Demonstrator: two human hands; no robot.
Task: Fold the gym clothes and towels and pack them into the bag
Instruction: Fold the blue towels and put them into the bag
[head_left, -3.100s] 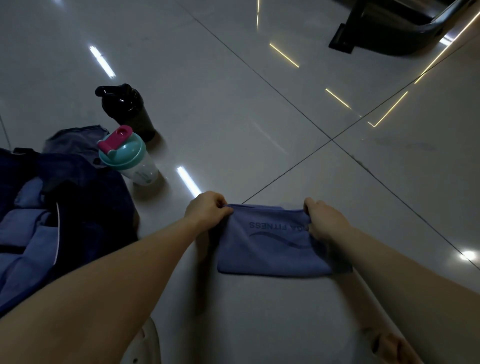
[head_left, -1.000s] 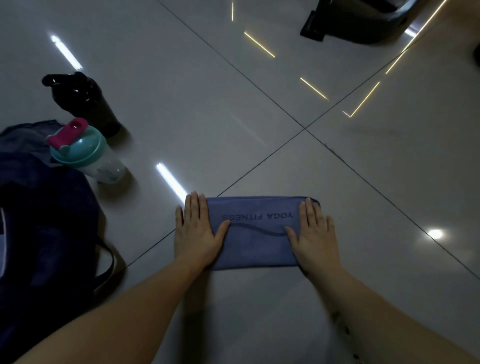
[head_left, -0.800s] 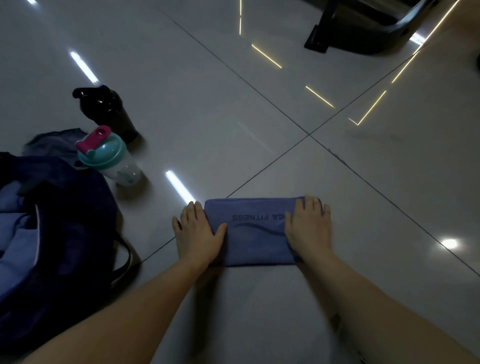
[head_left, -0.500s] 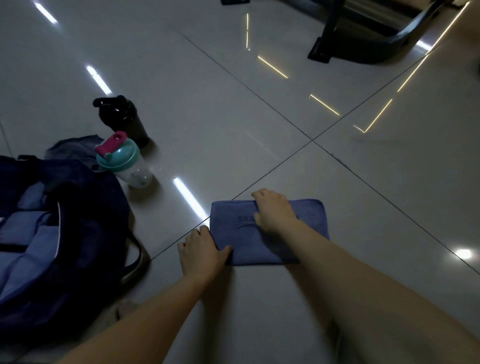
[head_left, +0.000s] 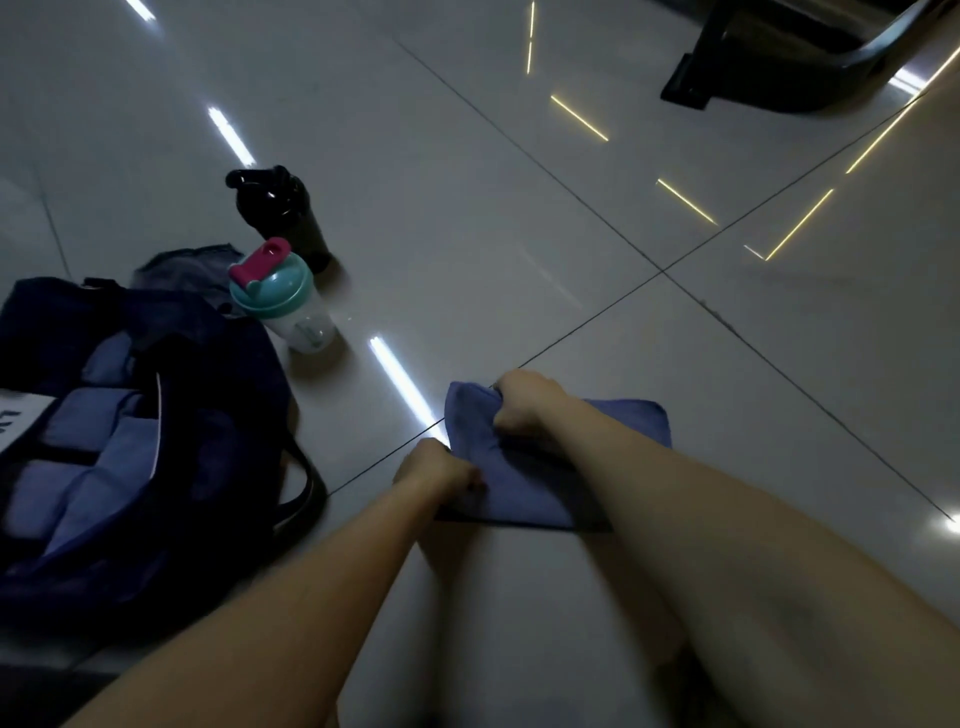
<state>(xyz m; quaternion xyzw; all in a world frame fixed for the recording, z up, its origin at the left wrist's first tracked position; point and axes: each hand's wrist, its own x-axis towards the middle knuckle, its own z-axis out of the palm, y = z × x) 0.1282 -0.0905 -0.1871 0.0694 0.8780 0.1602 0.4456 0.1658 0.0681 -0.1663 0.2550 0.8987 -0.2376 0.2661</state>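
A folded blue towel (head_left: 524, 483) lies on the tiled floor in front of me. My left hand (head_left: 436, 470) grips its near left corner. My right hand (head_left: 524, 402) reaches across and grips the far left edge, bunching the cloth upward. To the left stands an open dark navy bag (head_left: 208, 415), with folded light blue cloth (head_left: 88, 467) inside it.
A clear shaker bottle with a teal lid and pink cap (head_left: 283, 299) stands by the bag, a black bottle (head_left: 280, 213) behind it. Grey cloth (head_left: 182, 267) lies behind the bag. A dark machine base (head_left: 779, 67) sits at the far right.
Both hands pressed flat on the towel's ends a second ago. The right hand crossed to the left end, and both hands now grip that edge, lifting it.
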